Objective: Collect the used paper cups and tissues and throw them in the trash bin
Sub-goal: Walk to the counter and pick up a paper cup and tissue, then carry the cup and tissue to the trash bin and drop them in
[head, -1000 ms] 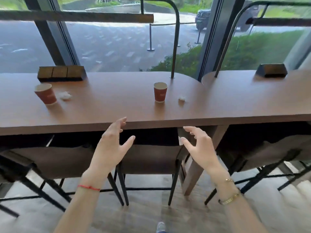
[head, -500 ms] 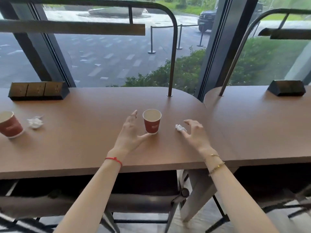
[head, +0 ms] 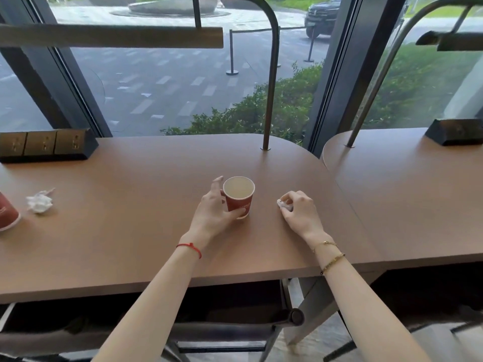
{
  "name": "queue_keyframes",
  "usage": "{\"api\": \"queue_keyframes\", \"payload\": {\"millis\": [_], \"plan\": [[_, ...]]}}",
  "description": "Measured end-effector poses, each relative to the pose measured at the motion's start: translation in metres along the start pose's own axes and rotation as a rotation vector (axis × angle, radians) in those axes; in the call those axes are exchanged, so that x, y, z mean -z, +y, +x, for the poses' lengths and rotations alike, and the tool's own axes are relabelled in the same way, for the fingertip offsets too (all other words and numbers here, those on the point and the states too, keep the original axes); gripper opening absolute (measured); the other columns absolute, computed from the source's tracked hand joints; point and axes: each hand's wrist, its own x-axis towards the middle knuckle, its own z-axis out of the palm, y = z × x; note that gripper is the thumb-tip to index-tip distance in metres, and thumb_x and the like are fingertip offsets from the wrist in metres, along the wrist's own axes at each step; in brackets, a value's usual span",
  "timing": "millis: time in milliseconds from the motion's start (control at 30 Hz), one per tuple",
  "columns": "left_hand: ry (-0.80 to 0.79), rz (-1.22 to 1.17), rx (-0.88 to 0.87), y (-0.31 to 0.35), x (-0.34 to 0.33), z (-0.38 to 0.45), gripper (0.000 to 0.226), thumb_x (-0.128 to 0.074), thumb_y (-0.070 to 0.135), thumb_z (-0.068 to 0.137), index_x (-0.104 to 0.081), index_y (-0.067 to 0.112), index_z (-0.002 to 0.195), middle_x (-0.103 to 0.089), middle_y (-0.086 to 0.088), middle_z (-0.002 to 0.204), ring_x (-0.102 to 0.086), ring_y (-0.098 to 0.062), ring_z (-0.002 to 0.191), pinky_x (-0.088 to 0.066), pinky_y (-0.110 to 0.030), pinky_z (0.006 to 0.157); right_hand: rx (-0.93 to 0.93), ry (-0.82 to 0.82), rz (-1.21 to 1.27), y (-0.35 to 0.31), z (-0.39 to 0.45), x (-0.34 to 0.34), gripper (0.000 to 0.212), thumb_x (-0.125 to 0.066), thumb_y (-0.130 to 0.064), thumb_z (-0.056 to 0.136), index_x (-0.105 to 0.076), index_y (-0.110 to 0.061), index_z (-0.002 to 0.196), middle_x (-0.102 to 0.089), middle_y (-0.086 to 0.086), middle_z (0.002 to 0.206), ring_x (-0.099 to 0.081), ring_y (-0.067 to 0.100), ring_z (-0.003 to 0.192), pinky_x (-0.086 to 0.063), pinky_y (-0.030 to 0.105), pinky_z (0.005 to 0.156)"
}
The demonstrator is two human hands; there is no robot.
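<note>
Your left hand was wrapped partway round the red paper cup mid-counter, thumb across the front near its base, fingers curling behind, index still lifted off the rim, so call it a grasp closing, not yet firm! Your right hand had curled down over the small crumpled tissue just to the cup's right, fingertips pinching it against the wooden counter. The cup stood upright and looked to hold a pale liquid, though I couldn't be sure it wasn't just the bare lining. There lay the risk: squeeze that thin wall low down and it could buckle or tip, and anything inside would slop across the counter. The tissue was tiny, and a loose pinch could leave it behind when you lifted. No trash bin was in view, so you'd be carrying both some way. Off to the left, a second red cup sat at the frame's edge with a larger crumpled tissue beside it, both untouched. Half a second earlier your left hand was open beside the cup, barely touching, and your right fingers were only reaching the tissue; by this moment both had closed in.
</note>
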Motion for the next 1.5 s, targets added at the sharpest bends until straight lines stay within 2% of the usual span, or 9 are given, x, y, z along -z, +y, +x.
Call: {"api": "queue_keyframes", "payload": {"millis": [200, 467, 567, 667, 900, 1067, 1233, 1367, 1500], "plan": [[0.058, -0.033, -0.058, 0.000, 0.016, -0.013, 0.054, -0.079, 0.044, 0.065, -0.056, 0.028, 0.112, -0.064, 0.013, 0.101, -0.063, -0.005, 0.091, -0.045, -0.017, 0.069, 0.029, 0.048, 0.088, -0.016, -0.017, 0.001, 0.010, -0.063, -0.024, 0.090, -0.068, -0.015, 0.091, -0.059, -0.001, 0.090, -0.056, 0.006, 0.067, -0.052, 0.033, 0.074], [0.239, 0.001, -0.024, 0.000, 0.069, -0.095, 0.058, -0.080, 0.045, 0.063, -0.048, 0.037, 0.111, -0.057, 0.023, 0.103, -0.054, 0.015, 0.094, -0.046, -0.014, 0.076, 0.220, -0.017, 0.191, -0.046, -0.071, -0.005, 0.009, -0.067, -0.027, 0.089, -0.066, -0.019, 0.092, -0.059, -0.006, 0.086, -0.056, 0.003, 0.073, -0.045, 0.011, 0.064], [0.310, 0.036, 0.075, -0.002, 0.084, -0.147, 0.062, -0.082, 0.043, 0.065, -0.043, 0.040, 0.113, -0.052, 0.029, 0.102, -0.051, 0.020, 0.095, -0.042, -0.003, 0.072, 0.327, -0.107, 0.225, -0.054, -0.094, -0.008, 0.011, -0.068, -0.026, 0.088, -0.066, -0.018, 0.095, -0.061, -0.007, 0.087, -0.057, 0.002, 0.077, -0.046, 0.010, 0.066], [0.416, 0.086, 0.175, -0.003, 0.089, -0.212, 0.063, -0.084, 0.039, 0.065, -0.044, 0.037, 0.115, -0.056, 0.024, 0.101, -0.054, 0.015, 0.094, -0.038, 0.003, 0.075, 0.441, -0.224, 0.265, -0.061, -0.119, -0.013, 0.010, -0.068, -0.026, 0.088, -0.066, -0.019, 0.094, -0.061, -0.008, 0.087, -0.059, 0.002, 0.079, -0.045, 0.008, 0.068], [0.727, 0.160, 0.473, 0.010, 0.076, -0.371, 0.063, -0.083, 0.042, 0.063, -0.046, 0.039, 0.114, -0.060, 0.024, 0.099, -0.057, 0.016, 0.087, -0.037, 0.004, 0.068, 0.686, -0.520, 0.342, -0.088, -0.182, -0.031, 0.005, -0.065, -0.027, 0.089, -0.064, -0.028, 0.094, -0.060, -0.015, 0.093, -0.057, 0.002, 0.084, -0.043, 0.010, 0.067], [0.953, 0.162, 0.695, 0.026, 0.057, -0.468, 0.067, -0.084, 0.038, 0.063, -0.049, 0.027, 0.119, -0.064, 0.010, 0.109, -0.060, 0.000, 0.092, -0.040, 0.000, 0.070, 0.857, -0.730, 0.345, -0.121, -0.238, -0.052, 0.010, -0.065, -0.021, 0.089, -0.065, -0.024, 0.098, -0.059, -0.012, 0.095, -0.056, 0.002, 0.086, -0.043, 0.008, 0.071], [1.211, 0.160, 0.897, 0.049, 0.037, -0.560, 0.062, -0.082, 0.042, 0.066, -0.047, 0.035, 0.117, -0.059, 0.024, 0.108, -0.058, 0.006, 0.098, -0.041, -0.007, 0.070, 1.058, -0.946, 0.314, -0.161, -0.309, -0.077, 0.016, -0.065, -0.017, 0.088, -0.064, -0.021, 0.104, -0.057, -0.008, 0.097, -0.056, 0.009, 0.089, -0.050, 0.027, 0.076], [1.415, 0.191, 1.043, 0.064, 0.027, -0.632, 0.059, -0.082, 0.041, 0.066, -0.047, 0.033, 0.113, -0.059, 0.023, 0.105, -0.057, 0.007, 0.096, -0.040, -0.007, 0.070, 1.235, -1.106, 0.328, -0.200, -0.384, -0.095, 0.018, -0.064, -0.021, 0.089, -0.063, -0.024, 0.107, -0.057, -0.013, 0.099, -0.055, 0.003, 0.088, -0.044, 0.017, 0.076], [1.579, 0.237, 1.207, 0.078, 0.022, -0.712, 0.056, -0.083, 0.042, 0.065, -0.047, 0.029, 0.106, -0.063, 0.012, 0.105, -0.057, 0.010, 0.091, -0.039, -0.004, 0.066, 1.399, -1.250, 0.328, -0.239, -0.480, -0.110, 0.018, -0.064, -0.022, 0.089, -0.063, -0.025, 0.107, -0.058, -0.012, 0.100, -0.057, 0.005, 0.091, -0.046, 0.019, 0.078]]}}
